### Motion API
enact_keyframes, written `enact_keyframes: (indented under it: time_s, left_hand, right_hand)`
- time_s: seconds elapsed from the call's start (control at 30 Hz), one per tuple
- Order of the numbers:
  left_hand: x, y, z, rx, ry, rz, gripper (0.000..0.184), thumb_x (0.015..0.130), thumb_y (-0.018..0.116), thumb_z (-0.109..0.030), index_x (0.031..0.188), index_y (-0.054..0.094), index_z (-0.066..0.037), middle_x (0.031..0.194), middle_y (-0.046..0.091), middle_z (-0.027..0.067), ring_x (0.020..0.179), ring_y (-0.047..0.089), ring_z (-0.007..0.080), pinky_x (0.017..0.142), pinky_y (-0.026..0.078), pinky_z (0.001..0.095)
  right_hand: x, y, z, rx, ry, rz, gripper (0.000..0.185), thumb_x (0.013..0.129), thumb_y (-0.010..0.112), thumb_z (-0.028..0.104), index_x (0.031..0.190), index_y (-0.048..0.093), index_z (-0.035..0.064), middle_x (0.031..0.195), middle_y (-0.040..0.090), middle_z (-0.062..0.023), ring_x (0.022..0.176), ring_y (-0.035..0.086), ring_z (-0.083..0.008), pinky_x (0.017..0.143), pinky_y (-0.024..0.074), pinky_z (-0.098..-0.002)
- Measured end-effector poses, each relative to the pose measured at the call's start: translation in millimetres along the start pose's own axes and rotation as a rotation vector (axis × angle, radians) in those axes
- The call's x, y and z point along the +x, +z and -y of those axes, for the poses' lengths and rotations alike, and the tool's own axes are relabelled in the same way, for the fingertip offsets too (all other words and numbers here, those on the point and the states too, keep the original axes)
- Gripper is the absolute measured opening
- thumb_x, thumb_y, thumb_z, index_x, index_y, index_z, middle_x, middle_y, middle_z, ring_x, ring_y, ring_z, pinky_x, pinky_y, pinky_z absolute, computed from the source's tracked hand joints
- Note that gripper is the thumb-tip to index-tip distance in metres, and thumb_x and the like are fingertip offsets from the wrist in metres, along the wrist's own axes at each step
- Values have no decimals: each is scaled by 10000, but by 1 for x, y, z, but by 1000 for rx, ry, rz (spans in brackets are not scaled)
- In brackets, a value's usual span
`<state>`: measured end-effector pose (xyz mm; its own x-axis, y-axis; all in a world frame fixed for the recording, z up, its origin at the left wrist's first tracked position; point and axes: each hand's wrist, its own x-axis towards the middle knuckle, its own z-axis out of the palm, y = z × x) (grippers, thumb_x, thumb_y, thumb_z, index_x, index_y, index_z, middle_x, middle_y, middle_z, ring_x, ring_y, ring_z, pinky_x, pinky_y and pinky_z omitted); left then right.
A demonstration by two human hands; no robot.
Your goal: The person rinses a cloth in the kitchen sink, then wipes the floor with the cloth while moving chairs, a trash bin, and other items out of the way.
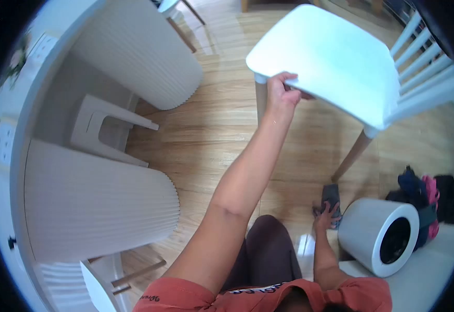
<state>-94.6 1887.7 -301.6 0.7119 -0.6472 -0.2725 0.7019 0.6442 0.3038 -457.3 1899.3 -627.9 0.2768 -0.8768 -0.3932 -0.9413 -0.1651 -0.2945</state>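
My left hand [284, 93] grips the near edge of the seat of a white chair [331, 57], thumb on top and fingers curled underneath. The chair has wooden legs and a slatted back at the right. Low on the right, my right hand [326, 216] presses a grey cloth [331, 193] against the wood floor, fingers spread over it. The cloth's far end lies by the foot of a chair leg [352, 155]. A white drum-shaped bin [359, 229] with a dark round opening stands just right of my right hand.
Two white fluted pedestals [102, 203] hold up a long white counter at the left, with a white stool [89, 125] between them. Another chair [99, 286] is at the bottom left. Dark and pink items [427, 195] are piled behind the bin.
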Motion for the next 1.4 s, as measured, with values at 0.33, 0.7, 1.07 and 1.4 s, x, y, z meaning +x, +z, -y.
enact_keyframes:
  time_s: [0.33, 0.7, 1.07, 1.4]
  left_hand:
    - [-78, -55, -58, -355, 332, -8, 755, 513, 429, 149, 1250, 358, 1, 1265, 378, 217, 1233, 310, 440, 1064, 124, 637]
    - [-174, -174, -193, -244, 666, -169, 690, 563, 454, 99, 1244, 383, 12, 1277, 415, 195, 1224, 340, 433, 1046, 152, 648]
    - [-227, -205, -310, 28, 661, -343, 423, 597, 499, 46, 1011, 413, 42, 1110, 422, 208, 1108, 398, 451, 894, 350, 674]
    - [-296, -139, -352, 1754, 192, -877, 437, 841, 646, -392, 918, 546, 27, 779, 592, 140, 644, 606, 260, 609, 525, 357]
  right_hand:
    - [2, 0, 5, -64, 52, 43, 515, 813, 653, 270, 1222, 367, 400, 1514, -109, 43, 1303, 16, -564, 890, 220, -767]
    - [9, 5, -4, -26, 53, 90, 502, 824, 652, 251, 1210, 364, 391, 1512, -112, 42, 1296, -26, -576, 894, 171, -788]
    - [14, 14, -6, -6, 33, 53, 545, 801, 678, 204, 1230, 369, 335, 1518, -84, 8, 1288, -45, -590, 907, 187, -770]
    - [-63, 55, 88, -128, -366, 277, 888, 605, 812, 105, 1326, 357, 353, 1525, -91, -3, 1321, -46, -538, 967, 160, -735]
